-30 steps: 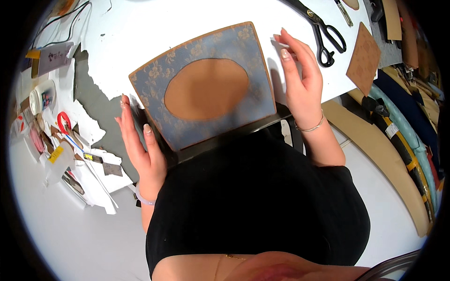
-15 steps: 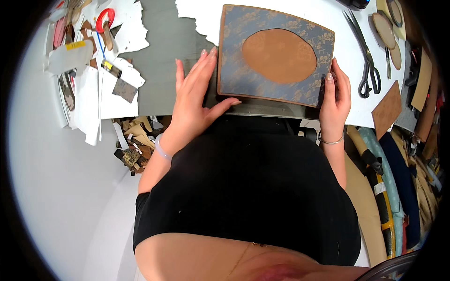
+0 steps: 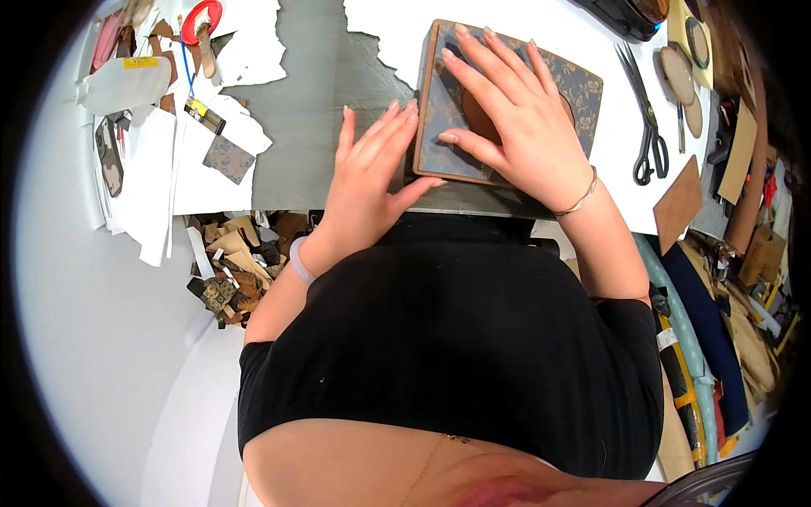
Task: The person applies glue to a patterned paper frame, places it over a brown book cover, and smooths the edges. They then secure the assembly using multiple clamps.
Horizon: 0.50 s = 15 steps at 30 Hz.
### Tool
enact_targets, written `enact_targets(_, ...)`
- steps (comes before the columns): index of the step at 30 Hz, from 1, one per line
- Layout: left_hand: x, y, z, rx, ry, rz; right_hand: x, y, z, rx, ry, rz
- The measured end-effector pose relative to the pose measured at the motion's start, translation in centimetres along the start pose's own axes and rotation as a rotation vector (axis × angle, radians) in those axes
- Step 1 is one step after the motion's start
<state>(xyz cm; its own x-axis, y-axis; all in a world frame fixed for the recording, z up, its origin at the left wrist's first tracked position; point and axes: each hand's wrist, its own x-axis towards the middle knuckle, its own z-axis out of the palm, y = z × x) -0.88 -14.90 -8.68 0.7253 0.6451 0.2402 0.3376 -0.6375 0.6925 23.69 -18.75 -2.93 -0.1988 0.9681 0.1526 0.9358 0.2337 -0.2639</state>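
Observation:
A flat box-like piece (image 3: pixel 439 150) covered in blue-grey floral fabric with a brown edge lies near the table's front. Its brown oval centre is partly hidden under my right hand (image 3: pixel 528 118), which rests flat across the top, fingers spread. Beside the left edge of the piece is my left hand (image 3: pixel 376 165), fingers stretched out and thumb apart, the fingertips at or close to that edge. Neither hand grips anything.
Black scissors (image 3: pixel 649 118) lie to the right, with oval pieces (image 3: pixel 676 72) and a brown panel (image 3: pixel 678 205) nearby. On the left are white torn sheets, a translucent bottle (image 3: pixel 127 84), a red ring-shaped lid (image 3: pixel 201 19) and a fabric scrap (image 3: pixel 228 159). Offcuts (image 3: pixel 241 262) fill a bin below.
My right hand has moved from the right edge of the piece onto its top, covering much of the oval. My left hand stays by the left edge.

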Motion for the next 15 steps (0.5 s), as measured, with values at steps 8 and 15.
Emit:
enact_targets(8, 0.02, -0.49, -0.14, 0.016, -0.036, -0.004, 0.58, -0.02, 0.77, -0.001, -0.085, 0.016)
enact_targets(15, 0.17, -0.59, -0.13, 0.057, -0.041, 0.008, 0.68, -0.26, 0.64, -0.026, -0.116, 0.034)
